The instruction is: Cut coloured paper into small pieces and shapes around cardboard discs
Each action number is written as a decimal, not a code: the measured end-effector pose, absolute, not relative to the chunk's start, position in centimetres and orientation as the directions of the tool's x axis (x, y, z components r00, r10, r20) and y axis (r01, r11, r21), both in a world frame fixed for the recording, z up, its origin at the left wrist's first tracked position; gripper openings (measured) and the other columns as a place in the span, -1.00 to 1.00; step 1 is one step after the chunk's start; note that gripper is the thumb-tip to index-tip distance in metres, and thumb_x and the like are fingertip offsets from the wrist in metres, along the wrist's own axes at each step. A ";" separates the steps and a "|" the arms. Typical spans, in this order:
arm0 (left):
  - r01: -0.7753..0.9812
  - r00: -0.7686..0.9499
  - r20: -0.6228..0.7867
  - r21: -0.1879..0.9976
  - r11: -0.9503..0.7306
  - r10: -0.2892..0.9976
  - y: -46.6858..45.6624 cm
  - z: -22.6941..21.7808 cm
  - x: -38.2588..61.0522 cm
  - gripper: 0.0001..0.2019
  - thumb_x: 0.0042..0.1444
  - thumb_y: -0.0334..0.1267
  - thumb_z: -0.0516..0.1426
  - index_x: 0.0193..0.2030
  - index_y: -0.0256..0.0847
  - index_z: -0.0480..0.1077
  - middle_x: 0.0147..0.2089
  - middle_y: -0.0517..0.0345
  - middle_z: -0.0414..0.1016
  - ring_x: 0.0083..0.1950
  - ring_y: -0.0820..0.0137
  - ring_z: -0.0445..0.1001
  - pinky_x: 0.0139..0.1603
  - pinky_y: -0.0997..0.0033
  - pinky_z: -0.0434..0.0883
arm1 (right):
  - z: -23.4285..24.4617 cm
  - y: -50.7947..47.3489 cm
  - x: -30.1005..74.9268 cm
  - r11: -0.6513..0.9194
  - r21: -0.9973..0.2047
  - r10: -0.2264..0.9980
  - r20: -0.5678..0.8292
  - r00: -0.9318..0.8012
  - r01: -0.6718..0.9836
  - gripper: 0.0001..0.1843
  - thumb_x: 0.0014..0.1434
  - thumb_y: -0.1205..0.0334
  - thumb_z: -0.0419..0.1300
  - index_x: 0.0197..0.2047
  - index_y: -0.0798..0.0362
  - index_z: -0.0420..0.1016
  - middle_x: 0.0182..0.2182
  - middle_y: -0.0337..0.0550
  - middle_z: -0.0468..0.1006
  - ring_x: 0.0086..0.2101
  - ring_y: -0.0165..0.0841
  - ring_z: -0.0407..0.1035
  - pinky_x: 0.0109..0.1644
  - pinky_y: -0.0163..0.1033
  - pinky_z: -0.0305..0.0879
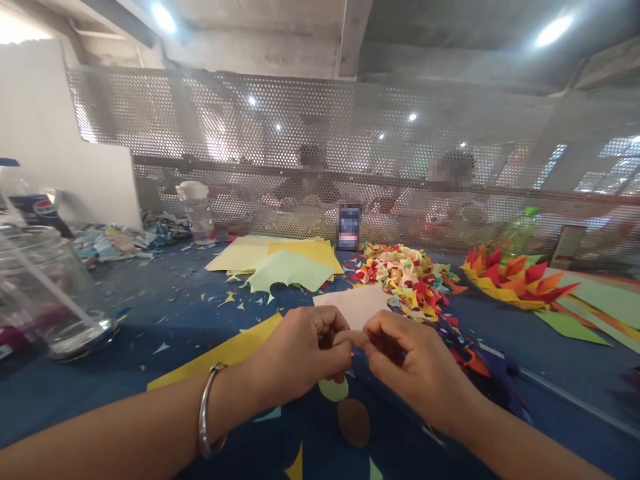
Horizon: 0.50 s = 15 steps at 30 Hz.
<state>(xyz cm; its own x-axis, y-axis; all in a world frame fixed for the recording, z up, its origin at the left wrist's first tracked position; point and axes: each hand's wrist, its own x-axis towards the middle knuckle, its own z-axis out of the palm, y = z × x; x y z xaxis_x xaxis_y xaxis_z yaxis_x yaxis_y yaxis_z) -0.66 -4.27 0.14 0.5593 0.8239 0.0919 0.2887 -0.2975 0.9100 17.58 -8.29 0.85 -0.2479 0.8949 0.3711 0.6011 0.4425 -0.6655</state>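
Note:
My left hand (310, 347) and my right hand (407, 353) meet above the blue table, fingertips pinched together almost touching. Whatever sits between the fingers is small and hard to tell from the skin. Just beyond them lies a pale pink paper sheet (363, 303). Under the hands are a pale yellow-green paper disc (333, 389) and a brown oval piece (354, 423). A yellow paper sheet (215, 353) lies partly beneath my left forearm. Past the right hand spreads a heap of small folded paper pieces (407, 273) in red, yellow and cream.
Paper sheets (295, 270) with scalloped cut edges lie mid-table. A clear jar (55, 293) and a cola bottle (37, 210) stand left, a cup (195, 210) farther back. A phone (349, 227) leans before a perforated metal screen (225, 133). An orange-yellow paper ornament (520, 280) is right.

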 end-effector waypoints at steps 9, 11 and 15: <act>0.435 0.550 0.148 0.789 -0.433 0.822 -4.6 0.4 -0.9 -0.92 -0.10 -0.32 0.09 -0.52 -0.18 0.23 -0.61 0.35 0.26 -0.55 0.48 0.41 -0.60 0.57 0.20 | 0.3 -8.5 17.6 0.470 -0.586 0.876 0.401 -0.268 0.661 -0.83 0.00 0.46 0.06 -0.50 0.01 0.20 -0.59 -0.37 0.19 -0.55 -0.45 0.10 -0.51 -0.36 0.03; 0.423 0.551 0.134 0.806 -0.414 0.824 -4.2 0.4 -1.3 -0.95 -0.07 -0.29 0.10 -0.47 -0.18 0.30 -0.59 0.33 0.31 -0.55 0.49 0.41 -0.59 0.56 0.21 | 0.5 -8.4 17.8 0.469 -0.582 0.874 0.413 -0.256 0.664 -0.84 0.01 0.45 0.06 -0.51 0.01 0.20 -0.60 -0.37 0.18 -0.56 -0.45 0.09 -0.51 -0.35 0.02; 0.441 0.556 0.098 0.807 -0.393 0.825 -3.1 0.6 -2.2 -0.95 -0.04 -0.32 0.09 -0.40 -0.20 0.36 -0.55 0.27 0.42 -0.53 0.47 0.43 -0.54 0.53 0.27 | 0.9 -8.2 18.4 0.475 -0.570 0.864 0.447 -0.232 0.670 -0.81 0.02 0.44 0.05 -0.52 0.00 0.15 -0.61 -0.38 0.16 -0.57 -0.46 0.08 -0.52 -0.35 0.03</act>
